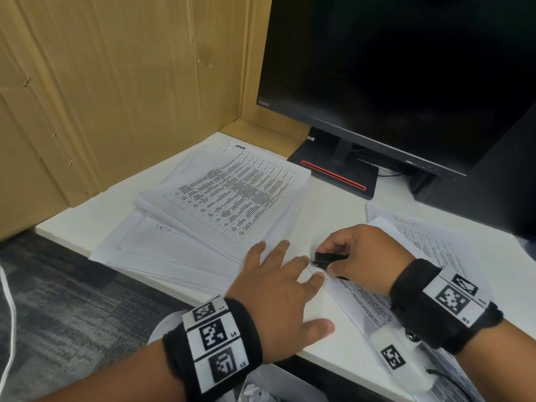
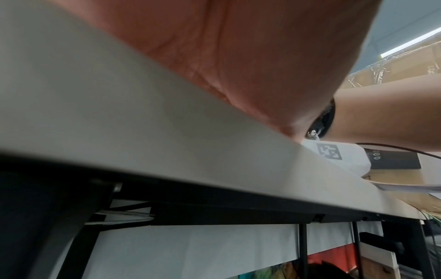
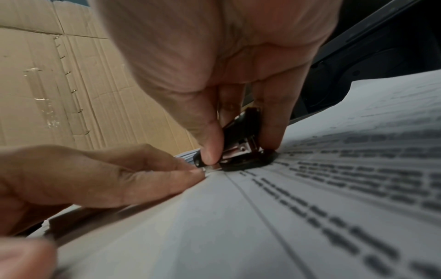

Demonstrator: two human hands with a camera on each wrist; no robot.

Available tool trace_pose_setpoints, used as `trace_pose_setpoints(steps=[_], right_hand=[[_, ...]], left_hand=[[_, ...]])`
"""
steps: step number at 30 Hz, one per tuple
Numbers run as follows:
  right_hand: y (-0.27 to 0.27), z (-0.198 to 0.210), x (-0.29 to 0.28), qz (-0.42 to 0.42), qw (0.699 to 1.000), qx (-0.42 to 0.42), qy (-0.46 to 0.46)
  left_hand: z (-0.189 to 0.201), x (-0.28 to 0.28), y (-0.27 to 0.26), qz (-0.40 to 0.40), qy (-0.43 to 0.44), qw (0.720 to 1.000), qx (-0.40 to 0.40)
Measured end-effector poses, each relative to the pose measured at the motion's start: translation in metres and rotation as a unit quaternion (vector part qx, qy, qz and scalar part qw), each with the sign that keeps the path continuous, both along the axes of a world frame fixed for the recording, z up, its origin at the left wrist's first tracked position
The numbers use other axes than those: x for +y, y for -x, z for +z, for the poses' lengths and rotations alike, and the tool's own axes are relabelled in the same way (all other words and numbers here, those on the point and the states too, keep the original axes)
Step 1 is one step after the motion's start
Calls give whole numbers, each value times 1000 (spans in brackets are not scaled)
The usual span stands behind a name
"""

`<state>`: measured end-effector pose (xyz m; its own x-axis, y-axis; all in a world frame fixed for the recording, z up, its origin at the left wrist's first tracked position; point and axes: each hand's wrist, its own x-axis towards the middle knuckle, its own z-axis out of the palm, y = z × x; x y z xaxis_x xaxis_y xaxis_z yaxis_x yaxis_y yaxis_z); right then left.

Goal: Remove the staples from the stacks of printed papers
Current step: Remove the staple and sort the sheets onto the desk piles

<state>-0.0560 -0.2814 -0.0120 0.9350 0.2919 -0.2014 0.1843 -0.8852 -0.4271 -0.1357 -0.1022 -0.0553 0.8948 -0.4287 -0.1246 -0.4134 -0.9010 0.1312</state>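
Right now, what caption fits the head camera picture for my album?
Right hand squeezes a black staple remover at a printed paper's corner; left hand holds it flat.

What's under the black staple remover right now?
The black staple remover, pinched by the right hand, sits on the printed paper stack's corner. The staple itself is hidden beneath it.

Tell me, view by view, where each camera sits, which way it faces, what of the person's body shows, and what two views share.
Head: above, looking down at the desk; shows left hand, right hand, both forearms.
Left wrist: at the desk's front edge, looking under and along it; shows the left palm and the right forearm.
Right wrist: low over the printed papers, facing the staple remover; shows both hands' fingers.
Head and right wrist share the staple remover and papers.
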Motion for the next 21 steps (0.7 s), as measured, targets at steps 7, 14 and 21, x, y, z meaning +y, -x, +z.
trace_pose_setpoints(steps=[7, 14, 21], right_hand=[[2, 0, 6, 20, 998, -28, 50], [3, 4, 8, 11, 999, -21, 47], [3, 7, 13, 65, 989, -55, 120]], left_hand=[[-7, -7, 7, -8, -25, 999, -45], [-3, -5, 4, -7, -11, 999, -43], [1, -4, 4, -7, -45, 998, -35]])
